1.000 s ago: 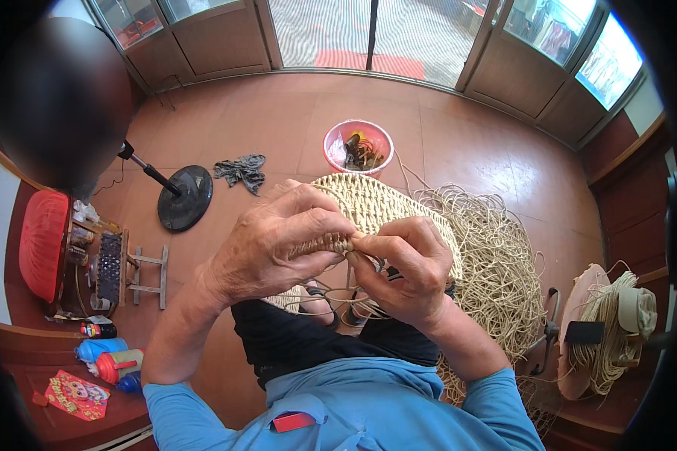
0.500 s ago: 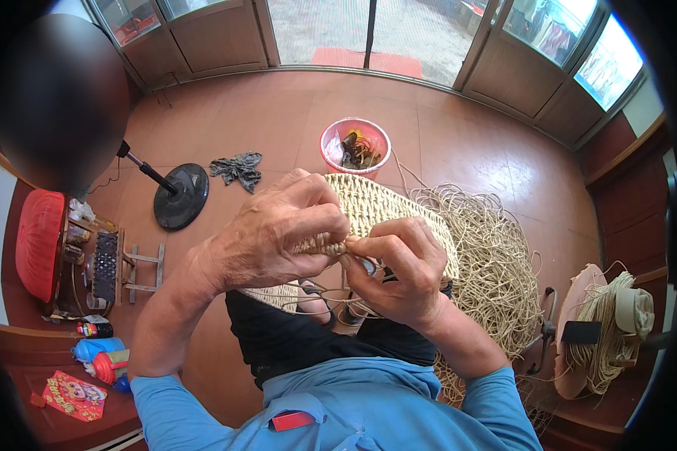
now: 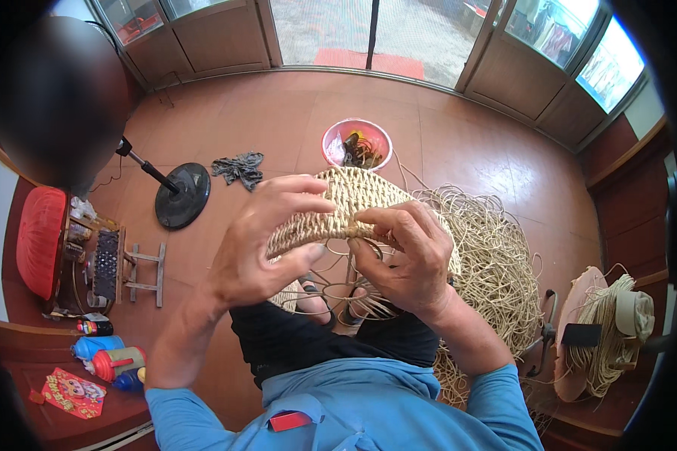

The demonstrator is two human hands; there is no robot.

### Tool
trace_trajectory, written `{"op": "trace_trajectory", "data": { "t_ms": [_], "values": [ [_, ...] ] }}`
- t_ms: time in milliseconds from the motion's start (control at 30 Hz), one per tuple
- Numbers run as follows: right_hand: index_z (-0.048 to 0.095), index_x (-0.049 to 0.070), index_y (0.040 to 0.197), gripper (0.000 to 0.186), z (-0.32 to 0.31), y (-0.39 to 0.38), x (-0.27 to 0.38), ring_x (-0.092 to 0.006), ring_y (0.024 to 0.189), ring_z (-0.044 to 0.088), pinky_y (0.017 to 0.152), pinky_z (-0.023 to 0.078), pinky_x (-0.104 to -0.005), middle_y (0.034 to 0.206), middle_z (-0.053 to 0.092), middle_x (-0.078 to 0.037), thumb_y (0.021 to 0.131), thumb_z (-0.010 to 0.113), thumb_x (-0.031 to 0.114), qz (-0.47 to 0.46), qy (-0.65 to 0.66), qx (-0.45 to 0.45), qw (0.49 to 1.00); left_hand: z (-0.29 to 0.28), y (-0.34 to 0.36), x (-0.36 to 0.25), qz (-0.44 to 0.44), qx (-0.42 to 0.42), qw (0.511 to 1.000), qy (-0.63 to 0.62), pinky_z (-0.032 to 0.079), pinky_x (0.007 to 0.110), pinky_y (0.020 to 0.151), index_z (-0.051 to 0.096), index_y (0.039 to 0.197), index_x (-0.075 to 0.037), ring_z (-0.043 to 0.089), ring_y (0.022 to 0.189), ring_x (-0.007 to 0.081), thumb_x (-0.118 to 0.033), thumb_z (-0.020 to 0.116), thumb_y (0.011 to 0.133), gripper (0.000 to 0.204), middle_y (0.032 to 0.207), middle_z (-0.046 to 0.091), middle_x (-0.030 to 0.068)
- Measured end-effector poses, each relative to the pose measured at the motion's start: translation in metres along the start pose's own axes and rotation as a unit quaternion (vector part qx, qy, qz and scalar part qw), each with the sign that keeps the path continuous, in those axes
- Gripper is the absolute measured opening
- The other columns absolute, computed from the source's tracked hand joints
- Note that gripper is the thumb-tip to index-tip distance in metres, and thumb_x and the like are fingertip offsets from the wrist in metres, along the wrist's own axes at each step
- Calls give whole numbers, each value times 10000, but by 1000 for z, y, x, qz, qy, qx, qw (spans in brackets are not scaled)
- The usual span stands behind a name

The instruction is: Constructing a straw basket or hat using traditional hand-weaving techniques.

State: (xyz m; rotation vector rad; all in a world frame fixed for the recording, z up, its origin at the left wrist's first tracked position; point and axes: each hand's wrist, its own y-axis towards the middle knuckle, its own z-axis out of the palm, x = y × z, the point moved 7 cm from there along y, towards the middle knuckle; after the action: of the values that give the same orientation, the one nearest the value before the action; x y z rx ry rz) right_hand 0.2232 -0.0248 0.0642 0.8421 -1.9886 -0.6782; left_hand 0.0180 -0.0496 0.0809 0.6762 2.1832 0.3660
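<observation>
A cream woven cord piece (image 3: 361, 188), like a basket or bag, rests above my lap with its rim toward me. My right hand (image 3: 406, 255) pinches the rim between thumb and forefinger, at a small knot-like spot (image 3: 353, 230). At the rim's left part, my left hand (image 3: 259, 240) is open, its fingers stretched over the weave and its thumb apart below. Loose cord strands (image 3: 331, 269) hang in loops under the rim, between my hands and my knees. My right fingers partly hide the rim beyond the pinch.
A big heap of loose cord (image 3: 493, 278) lies on the floor at right. Beyond the weaving stands a pink basin (image 3: 387, 154) with odds and ends. A fan base (image 3: 183, 197) and dark cloth (image 3: 238, 170) are at left. A stool with coiled cord (image 3: 598, 331) stands far right.
My left hand has gone from a closed grip at the rim to open, moving slightly left and uncovering more weave. My right hand still pinches near the same spot.
</observation>
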Motion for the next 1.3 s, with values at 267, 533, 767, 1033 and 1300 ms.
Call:
{"op": "trace_trajectory", "data": {
  "t_ms": [267,533,767,1033,1300],
  "values": [
    [818,67,1012,251,4,12,-1,-192,764,689,653,559,-343,869,685,-59,772,877,18,9,29,44,999,63,-60,-31,-67,-155,986,18,621,367,892,695,1322,38,698,1262,317,-9,724,1003,324,1229,720,173],
    [760,94,1032,200,11,22,1,-294,829,698,736,575,-440,904,652,-85,848,786,168,3,-4,120,993,125,-41,25,-213,-260,693,-637,424,385,1227,553,1533,-22,584,1391,187,-121,543,1164,382,1470,634,100],
    [753,88,1041,208,14,20,-8,-319,888,706,784,583,-468,939,649,-105,861,750,193,25,4,130,991,134,-32,41,-184,-270,635,-700,439,398,1220,628,1464,-40,620,1362,192,-72,576,1116,353,1452,676,83],
    [753,82,1039,197,15,18,-11,-332,874,723,780,589,-466,951,665,-112,871,768,184,17,23,117,993,135,-33,48,-215,-279,594,-723,452,395,1220,663,1426,-44,641,1337,202,-22,575,1081,357,1401,710,78],
    [731,92,1051,198,13,20,-11,-338,883,717,776,583,-481,943,644,-109,876,766,178,14,20,104,994,133,-31,45,-248,-264,598,-715,455,403,1190,678,1372,-26,654,1299,195,-107,598,1070,323,1379,718,72]
  ]
}}
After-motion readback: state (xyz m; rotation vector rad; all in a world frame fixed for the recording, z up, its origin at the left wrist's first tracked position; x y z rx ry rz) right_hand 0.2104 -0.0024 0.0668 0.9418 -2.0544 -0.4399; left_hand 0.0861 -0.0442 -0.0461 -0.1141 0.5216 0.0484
